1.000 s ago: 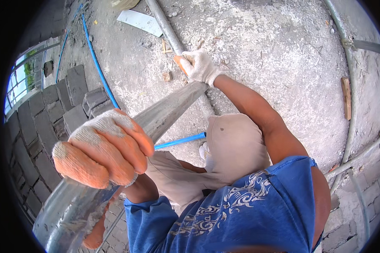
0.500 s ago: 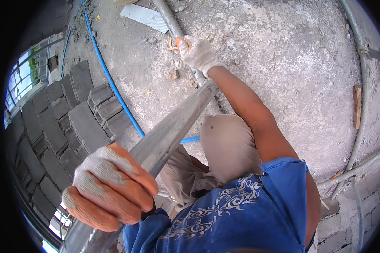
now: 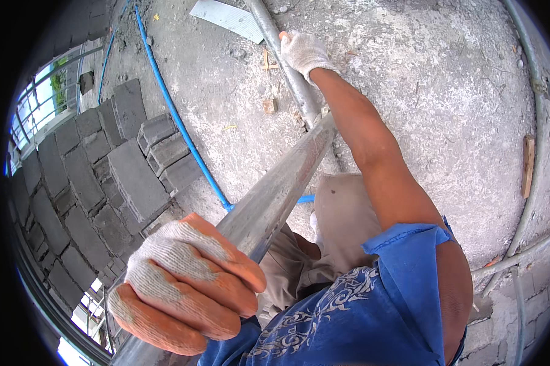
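My left hand (image 3: 186, 283), in a white knit glove with orange coating, wraps round a grey metal pipe (image 3: 281, 183). This pipe slants from the lower left up to the middle. Its far end sits over a second, thinner metal pipe (image 3: 290, 70) that runs to the top edge. Beside the thinner pipe is my right hand (image 3: 308, 52), gloved and closed, arm stretched out. Its fingers are turned away, so what they hold is hidden. Something small and pale shows where the two pipes cross, too unclear to name.
Grey blocks (image 3: 137, 180) are stacked at the left. A blue hose (image 3: 174, 113) crosses the concrete floor (image 3: 421, 97). A pale flat strip (image 3: 226, 19) and a wood scrap (image 3: 269, 106) lie beyond. Pipes (image 3: 534, 152) and a wooden piece (image 3: 528, 166) line the right side.
The view has shifted, so most of the scene sits farther right. My right hand has moved up and away along the thinner pipe, toward its right edge. My left hand keeps its grip.
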`<state>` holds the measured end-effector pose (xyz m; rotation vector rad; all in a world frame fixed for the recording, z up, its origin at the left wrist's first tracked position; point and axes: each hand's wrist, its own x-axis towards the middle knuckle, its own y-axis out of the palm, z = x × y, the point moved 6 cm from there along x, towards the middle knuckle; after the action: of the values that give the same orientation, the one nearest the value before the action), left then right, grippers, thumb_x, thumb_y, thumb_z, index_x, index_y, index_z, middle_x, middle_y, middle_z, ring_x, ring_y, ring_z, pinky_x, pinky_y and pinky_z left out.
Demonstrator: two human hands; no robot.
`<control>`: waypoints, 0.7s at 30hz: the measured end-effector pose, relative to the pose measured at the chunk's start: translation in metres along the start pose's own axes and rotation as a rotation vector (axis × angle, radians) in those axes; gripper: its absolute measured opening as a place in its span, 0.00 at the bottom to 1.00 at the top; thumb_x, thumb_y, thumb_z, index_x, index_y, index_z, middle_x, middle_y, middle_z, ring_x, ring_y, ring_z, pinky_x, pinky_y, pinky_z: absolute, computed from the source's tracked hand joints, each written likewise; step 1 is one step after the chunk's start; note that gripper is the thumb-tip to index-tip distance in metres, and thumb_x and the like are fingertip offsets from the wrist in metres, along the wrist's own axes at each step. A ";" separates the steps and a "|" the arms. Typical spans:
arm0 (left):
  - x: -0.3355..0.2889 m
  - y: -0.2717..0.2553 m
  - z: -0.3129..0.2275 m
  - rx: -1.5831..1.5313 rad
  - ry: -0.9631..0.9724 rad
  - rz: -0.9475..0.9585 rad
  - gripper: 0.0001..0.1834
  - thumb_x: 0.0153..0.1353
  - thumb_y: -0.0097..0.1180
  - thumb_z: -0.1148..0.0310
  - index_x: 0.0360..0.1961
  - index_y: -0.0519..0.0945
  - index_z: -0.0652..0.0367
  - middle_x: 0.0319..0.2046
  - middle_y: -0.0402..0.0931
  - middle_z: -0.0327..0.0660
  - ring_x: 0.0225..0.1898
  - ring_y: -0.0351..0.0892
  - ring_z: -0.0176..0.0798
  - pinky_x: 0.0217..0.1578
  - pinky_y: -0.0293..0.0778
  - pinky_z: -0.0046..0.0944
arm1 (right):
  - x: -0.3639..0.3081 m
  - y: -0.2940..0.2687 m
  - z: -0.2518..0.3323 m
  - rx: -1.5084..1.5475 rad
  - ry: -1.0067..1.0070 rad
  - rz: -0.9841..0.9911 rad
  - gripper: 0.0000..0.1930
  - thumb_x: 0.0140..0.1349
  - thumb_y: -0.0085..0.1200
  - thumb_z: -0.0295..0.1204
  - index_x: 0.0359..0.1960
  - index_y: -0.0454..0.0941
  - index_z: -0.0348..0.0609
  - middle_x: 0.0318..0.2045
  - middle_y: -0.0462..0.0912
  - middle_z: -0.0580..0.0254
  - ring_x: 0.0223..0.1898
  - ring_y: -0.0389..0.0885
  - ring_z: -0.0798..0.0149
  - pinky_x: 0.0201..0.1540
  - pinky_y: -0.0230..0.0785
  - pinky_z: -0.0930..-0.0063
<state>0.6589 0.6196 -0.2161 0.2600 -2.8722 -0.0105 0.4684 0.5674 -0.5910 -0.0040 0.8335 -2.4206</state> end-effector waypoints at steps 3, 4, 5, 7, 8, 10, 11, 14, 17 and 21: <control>0.001 0.002 0.001 -0.003 0.010 0.012 0.47 0.47 0.74 0.33 0.57 0.73 0.56 0.36 0.73 0.37 0.35 0.76 0.36 0.46 0.71 0.43 | -0.001 0.008 -0.008 -0.049 0.043 0.064 0.27 0.74 0.34 0.49 0.46 0.87 0.48 0.45 0.88 0.45 0.46 0.87 0.40 0.52 0.77 0.45; 0.002 0.003 0.000 0.001 0.034 0.046 0.47 0.47 0.74 0.33 0.57 0.73 0.56 0.36 0.73 0.37 0.35 0.76 0.37 0.46 0.71 0.43 | 0.001 0.005 -0.008 -0.068 0.029 0.037 0.27 0.74 0.35 0.49 0.47 0.87 0.48 0.45 0.88 0.45 0.46 0.87 0.40 0.52 0.77 0.45; 0.002 0.004 -0.001 0.012 0.054 0.079 0.47 0.47 0.74 0.33 0.57 0.73 0.57 0.36 0.73 0.37 0.35 0.76 0.37 0.46 0.71 0.43 | -0.003 0.003 -0.012 0.014 0.023 0.028 0.27 0.73 0.38 0.53 0.47 0.86 0.47 0.42 0.89 0.45 0.48 0.86 0.42 0.54 0.77 0.46; 0.002 0.003 0.001 0.013 0.072 0.106 0.48 0.47 0.74 0.32 0.58 0.73 0.57 0.36 0.73 0.37 0.35 0.77 0.37 0.46 0.71 0.43 | -0.006 0.012 -0.023 0.207 0.098 0.240 0.26 0.72 0.41 0.54 0.50 0.85 0.48 0.39 0.89 0.45 0.44 0.88 0.45 0.51 0.79 0.51; -0.001 0.003 0.001 0.018 0.071 0.099 0.49 0.47 0.74 0.31 0.58 0.72 0.57 0.36 0.73 0.37 0.35 0.77 0.37 0.46 0.72 0.43 | -0.011 0.019 -0.031 0.305 0.151 0.344 0.26 0.72 0.43 0.55 0.51 0.84 0.48 0.38 0.89 0.45 0.42 0.89 0.47 0.49 0.80 0.53; -0.002 -0.003 0.003 -0.039 0.097 0.037 0.51 0.44 0.75 0.31 0.58 0.71 0.58 0.36 0.72 0.37 0.36 0.75 0.36 0.48 0.69 0.43 | -0.010 0.017 -0.037 0.366 0.033 0.275 0.25 0.73 0.44 0.54 0.54 0.80 0.47 0.38 0.87 0.46 0.30 0.90 0.54 0.39 0.83 0.62; -0.003 -0.006 0.002 -0.045 0.123 0.003 0.52 0.43 0.76 0.31 0.58 0.71 0.58 0.36 0.71 0.37 0.36 0.75 0.36 0.49 0.69 0.43 | -0.010 0.017 -0.038 0.362 -0.032 0.219 0.25 0.73 0.44 0.54 0.53 0.79 0.46 0.38 0.87 0.46 0.28 0.89 0.54 0.36 0.83 0.63; -0.001 -0.022 -0.014 0.076 0.184 -0.112 0.51 0.39 0.77 0.32 0.53 0.73 0.60 0.34 0.69 0.37 0.37 0.72 0.36 0.50 0.66 0.46 | -0.008 0.032 -0.049 0.410 0.052 0.289 0.24 0.73 0.45 0.50 0.49 0.80 0.42 0.37 0.86 0.49 0.30 0.89 0.52 0.39 0.82 0.59; -0.001 -0.026 -0.019 0.090 0.098 -0.049 0.44 0.40 0.77 0.33 0.47 0.78 0.58 0.34 0.69 0.38 0.37 0.70 0.38 0.51 0.64 0.48 | 0.000 0.042 -0.048 0.460 0.092 0.333 0.25 0.74 0.46 0.50 0.36 0.84 0.40 0.28 0.85 0.56 0.25 0.83 0.60 0.33 0.76 0.63; -0.006 -0.026 -0.011 -0.025 -0.055 -0.060 0.40 0.43 0.75 0.34 0.45 0.81 0.56 0.36 0.71 0.39 0.38 0.70 0.40 0.51 0.64 0.48 | 0.004 0.037 -0.041 0.565 -0.066 0.155 0.22 0.73 0.46 0.46 0.48 0.79 0.37 0.36 0.86 0.58 0.28 0.80 0.58 0.35 0.80 0.59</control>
<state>0.6723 0.5950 -0.2079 0.3455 -2.9161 -0.0664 0.4767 0.5645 -0.6457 0.1887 0.0952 -2.4083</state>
